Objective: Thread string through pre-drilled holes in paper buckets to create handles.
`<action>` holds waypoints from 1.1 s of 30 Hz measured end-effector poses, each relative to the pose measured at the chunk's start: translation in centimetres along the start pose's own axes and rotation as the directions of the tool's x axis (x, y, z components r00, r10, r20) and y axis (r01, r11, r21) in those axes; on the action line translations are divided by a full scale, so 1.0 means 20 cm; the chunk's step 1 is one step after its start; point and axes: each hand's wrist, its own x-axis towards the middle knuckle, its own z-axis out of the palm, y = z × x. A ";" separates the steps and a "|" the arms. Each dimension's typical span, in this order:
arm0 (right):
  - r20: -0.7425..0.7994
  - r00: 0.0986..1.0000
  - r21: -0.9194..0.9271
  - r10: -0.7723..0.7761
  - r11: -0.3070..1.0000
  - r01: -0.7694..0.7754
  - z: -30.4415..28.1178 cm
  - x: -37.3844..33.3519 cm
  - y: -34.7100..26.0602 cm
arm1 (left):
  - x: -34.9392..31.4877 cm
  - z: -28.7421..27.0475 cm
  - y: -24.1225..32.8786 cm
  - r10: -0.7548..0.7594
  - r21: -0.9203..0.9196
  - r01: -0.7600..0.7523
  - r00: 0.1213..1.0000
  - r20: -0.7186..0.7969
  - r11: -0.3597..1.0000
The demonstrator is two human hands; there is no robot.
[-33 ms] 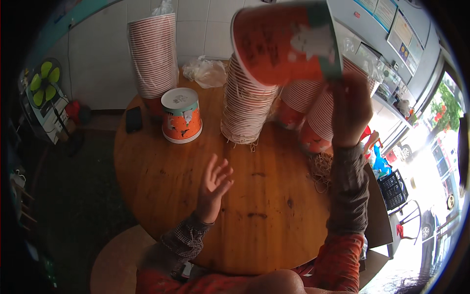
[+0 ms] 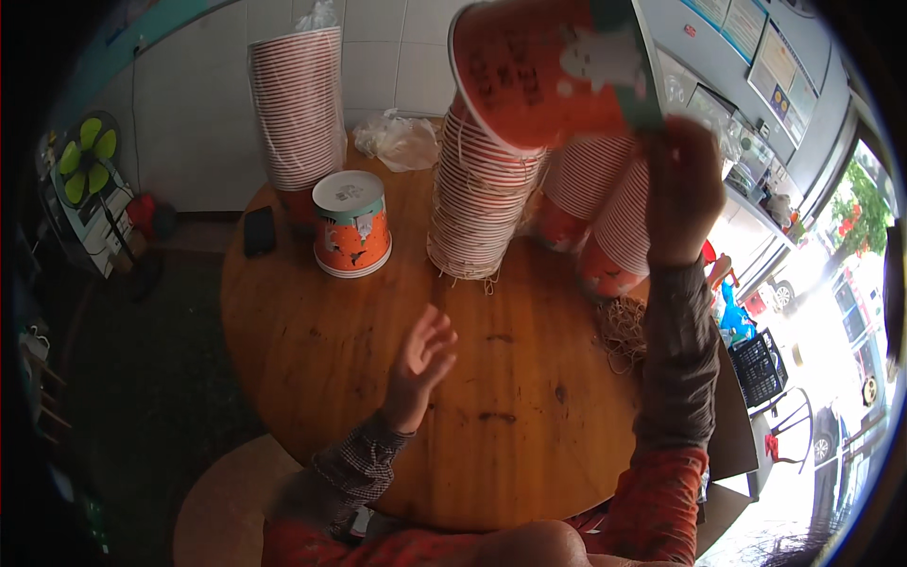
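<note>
My right hand [image 2: 687,194] is raised high, its fingers closed on the green-banded base end of an orange paper bucket [image 2: 539,80] printed with white and green figures. The bucket lies tilted on its side in the air, its wide rim toward the left, overlapping the top of a tall stack of paper buckets [image 2: 477,217] with rubber bands around it. Whether it touches that stack is hidden. Held over the table, my left hand [image 2: 419,367] has its fingers spread and nothing in them. Another orange bucket [image 2: 351,227] stands upside down on the table, left of the banded stack.
Plastic-wrapped bucket stacks stand at the back left [image 2: 298,113] and right [image 2: 619,222] of the round wooden table [image 2: 453,378]. A pile of rubber bands [image 2: 624,333] lies near my right forearm. A black phone [image 2: 258,231] and crumpled clear plastic [image 2: 402,142] rest toward the back.
My right hand and the orange bucket have shifted slightly up and to the right. My left hand has moved a little to the right and stays open.
</note>
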 end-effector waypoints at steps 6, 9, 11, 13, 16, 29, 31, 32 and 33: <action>0.075 0.957 -0.136 -0.280 0.948 0.289 0.21 0.47 0.19 | -0.07 0.00 -0.18 -0.156 0.358 0.064 0.960 0.234 0.931; 0.123 0.964 -0.141 -0.236 0.957 0.253 0.38 0.57 0.34 | -0.08 -0.01 -0.26 -0.135 0.456 -0.005 0.952 0.275 0.890; 0.170 0.963 -0.212 -0.210 0.946 0.244 0.45 0.61 0.42 | -0.09 -0.01 -0.26 -0.157 0.553 -0.047 0.936 0.316 0.832; 0.217 0.932 -0.289 -0.292 0.892 0.347 0.51 0.63 0.55 | -0.08 0.00 -0.29 -0.146 0.542 -0.057 0.935 0.324 0.838; 0.273 0.934 -0.282 -0.232 0.909 0.308 0.60 0.58 0.54 | -0.08 -0.01 -0.28 -0.138 0.544 -0.057 0.940 0.311 0.837; 0.339 0.941 -0.532 0.012 0.827 0.181 0.68 0.31 0.44 | -0.10 0.01 -0.26 -0.196 0.548 -0.016 0.925 0.327 0.836; 0.192 0.946 -0.463 -0.263 0.825 0.323 0.71 0.30 0.36 | -0.11 0.02 -0.27 -0.166 0.527 -0.024 0.936 0.311 0.850; 0.269 0.905 -0.398 -0.328 0.818 0.415 0.73 0.28 0.29 | -0.12 0.01 -0.27 -0.129 0.502 -0.041 0.945 0.299 0.864; 0.339 0.853 -0.335 -0.397 0.797 0.503 0.74 0.25 0.21 | -0.11 0.00 -0.28 -0.133 0.504 -0.036 0.946 0.295 0.863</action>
